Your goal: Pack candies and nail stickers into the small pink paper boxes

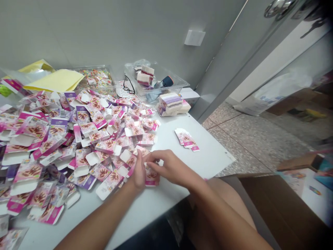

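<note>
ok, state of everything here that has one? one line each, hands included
left hand: gripping the small carton
right hand: fingers pinching the same carton
small carton: held between both hands, flaps unclear
loose carton pile: flat, unfolded, scattered over the table
small stack of cartons: flat, set apart on the white table
clear bin: lidless, bundles inside
glasses: folded, lying by the bin
door: open

Head view — downward, near table (197, 163)
</note>
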`<state>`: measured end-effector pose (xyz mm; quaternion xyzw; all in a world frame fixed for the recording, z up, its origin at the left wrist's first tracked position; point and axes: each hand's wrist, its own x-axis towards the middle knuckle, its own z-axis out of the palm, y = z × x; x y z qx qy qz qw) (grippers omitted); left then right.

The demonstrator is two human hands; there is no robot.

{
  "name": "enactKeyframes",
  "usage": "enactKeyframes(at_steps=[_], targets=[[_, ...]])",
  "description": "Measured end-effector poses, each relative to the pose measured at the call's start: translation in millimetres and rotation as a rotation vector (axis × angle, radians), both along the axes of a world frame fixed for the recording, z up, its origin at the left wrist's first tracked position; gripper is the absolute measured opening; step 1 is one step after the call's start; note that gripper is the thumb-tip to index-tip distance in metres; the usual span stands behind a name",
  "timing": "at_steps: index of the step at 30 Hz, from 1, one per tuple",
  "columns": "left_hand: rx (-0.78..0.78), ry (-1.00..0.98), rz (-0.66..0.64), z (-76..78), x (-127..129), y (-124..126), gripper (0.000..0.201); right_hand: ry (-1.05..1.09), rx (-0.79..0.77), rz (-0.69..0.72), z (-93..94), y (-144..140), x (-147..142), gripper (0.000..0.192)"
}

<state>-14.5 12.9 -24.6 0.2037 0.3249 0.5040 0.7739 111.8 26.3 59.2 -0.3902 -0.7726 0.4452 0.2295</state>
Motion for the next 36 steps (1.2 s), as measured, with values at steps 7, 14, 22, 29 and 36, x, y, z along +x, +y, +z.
enactKeyframes(at_steps=[7, 14, 22, 29, 36], targets=[[0.017, 0.015, -0.079, -7.9, -0.1, -2.3, 0.068, -0.069, 0.053, 0.128, 4.6, -0.9, 8.9, 0.019], [0.218, 0.054, -0.021, -7.8, 5.5, -1.4, 0.071, 0.267, -0.118, -0.222, -1.3, 2.7, 7.9, 0.024], [0.292, 0.485, -0.118, -2.6, 5.8, -7.9, 0.036, -0.845, 0.086, -0.804, -27.1, 77.1, 81.7, 0.048], [0.374, 0.592, -0.156, -1.3, 6.5, -12.3, 0.030, -0.972, -0.027, -0.807, -54.6, 96.5, 76.4, 0.041], [0.354, 0.555, -0.120, -3.6, 5.6, -11.7, 0.033, -0.994, -0.064, -0.806, -52.8, 97.5, 83.9, 0.046]])
